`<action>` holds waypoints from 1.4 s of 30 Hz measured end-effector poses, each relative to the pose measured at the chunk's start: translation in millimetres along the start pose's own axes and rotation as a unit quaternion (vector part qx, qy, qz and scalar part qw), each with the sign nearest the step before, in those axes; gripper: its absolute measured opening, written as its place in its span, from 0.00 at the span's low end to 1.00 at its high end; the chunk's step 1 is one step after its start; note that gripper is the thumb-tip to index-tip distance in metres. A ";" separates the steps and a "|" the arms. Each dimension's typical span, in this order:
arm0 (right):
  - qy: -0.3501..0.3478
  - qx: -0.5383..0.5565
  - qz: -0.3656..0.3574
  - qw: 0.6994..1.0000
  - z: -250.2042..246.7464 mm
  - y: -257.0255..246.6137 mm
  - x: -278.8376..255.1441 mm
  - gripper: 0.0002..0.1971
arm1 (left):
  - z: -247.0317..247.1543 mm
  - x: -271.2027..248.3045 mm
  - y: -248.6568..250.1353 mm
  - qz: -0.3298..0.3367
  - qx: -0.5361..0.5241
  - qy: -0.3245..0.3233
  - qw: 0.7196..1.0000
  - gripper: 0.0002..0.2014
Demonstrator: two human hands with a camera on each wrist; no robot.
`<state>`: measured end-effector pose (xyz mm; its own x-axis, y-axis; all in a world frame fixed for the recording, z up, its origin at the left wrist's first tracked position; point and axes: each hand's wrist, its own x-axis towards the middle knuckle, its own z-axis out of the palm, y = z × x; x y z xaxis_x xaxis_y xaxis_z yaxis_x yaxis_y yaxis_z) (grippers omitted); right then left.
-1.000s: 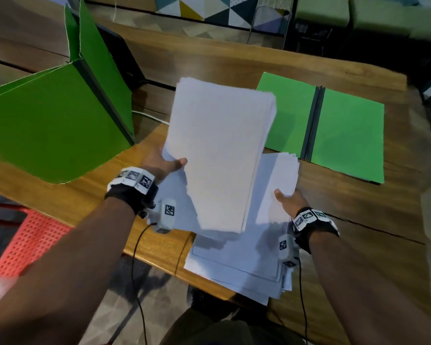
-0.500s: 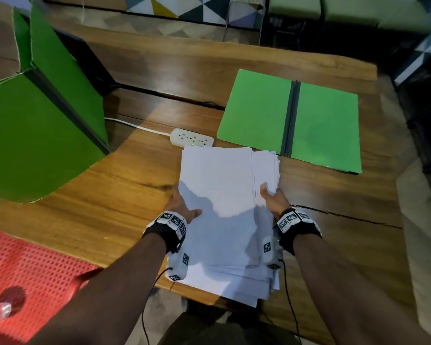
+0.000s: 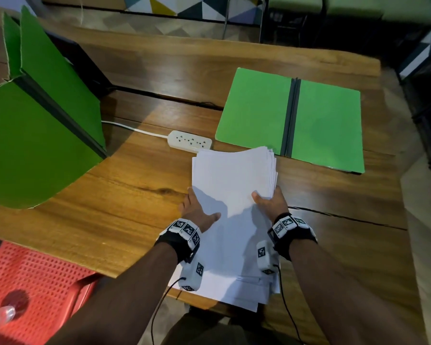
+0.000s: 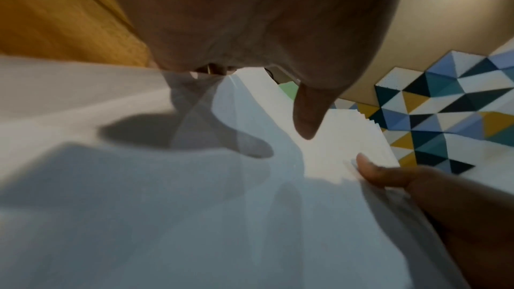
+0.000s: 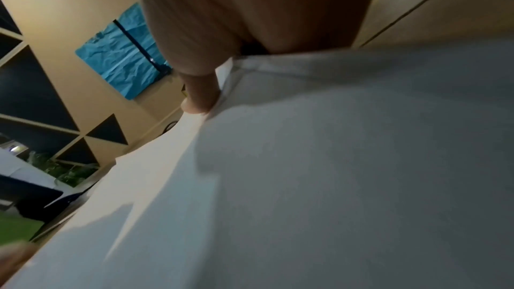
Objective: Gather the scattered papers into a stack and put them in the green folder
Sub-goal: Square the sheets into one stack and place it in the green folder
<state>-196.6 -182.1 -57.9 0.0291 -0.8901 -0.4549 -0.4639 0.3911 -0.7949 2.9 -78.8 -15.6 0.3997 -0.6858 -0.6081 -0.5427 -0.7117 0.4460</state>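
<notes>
Left hand [image 3: 197, 210] grips the left edge of the paper stack [image 3: 232, 185], thumb on top. Right hand [image 3: 271, 202] clamps the right edge likewise. Stack rests on the table [image 3: 110, 220]; its far corner overlaps the open green folder [image 3: 254, 108].

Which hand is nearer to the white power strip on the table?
Left. The left hand lies nearly straight below the power strip, on the paper stack's left edge; the right hand holds its right edge, farther off.

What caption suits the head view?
Both hands, left hand and right hand, hold the paper stack beside the open green folder.
</notes>
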 end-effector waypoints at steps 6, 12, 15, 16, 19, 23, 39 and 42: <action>-0.024 0.060 -0.007 0.998 -7.1 -2.9 -9.9 0.24 | -14.6 13.1 5.3 -0.042 -0.150 0.002 0.988 0.53; -0.045 0.163 -0.021 0.985 -23.2 -7.2 -23.4 0.20 | -22.5 24.8 -1.0 -0.038 -0.256 -0.018 0.966 0.37; -0.057 0.187 -0.029 0.980 -32.9 -17.8 -26.0 0.21 | -28.5 24.1 4.0 -0.013 -0.301 -0.005 0.953 0.36; -0.060 0.188 -0.035 0.980 -35.3 -22.1 -25.1 0.23 | -29.9 24.1 6.9 -0.008 -0.321 -0.011 0.947 0.37; -0.066 0.175 -0.054 0.981 -41.0 -42.6 -24.3 0.25 | -37.6 16.6 24.5 0.044 -0.350 -0.009 0.936 0.36; -0.002 0.155 -0.112 0.982 -46.9 -86.0 -27.4 0.25 | -61.9 0.5 50.1 0.139 -0.355 0.092 0.920 0.25; 0.114 0.210 -0.265 0.934 -37.3 -145.0 -81.1 0.36 | -78.2 -57.1 82.2 0.244 -0.488 0.237 0.804 0.18; 0.099 0.193 -0.265 0.940 -40.5 -135.7 -79.7 0.30 | -80.9 -54.3 71.3 0.260 -0.464 0.216 0.819 0.21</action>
<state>-171.8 -173.8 102.5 -0.0183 -0.9950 0.0987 -0.0741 -0.0971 -0.9925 2.3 -104.5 102.3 0.6248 -0.7805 0.0227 -0.0084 0.0224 0.9997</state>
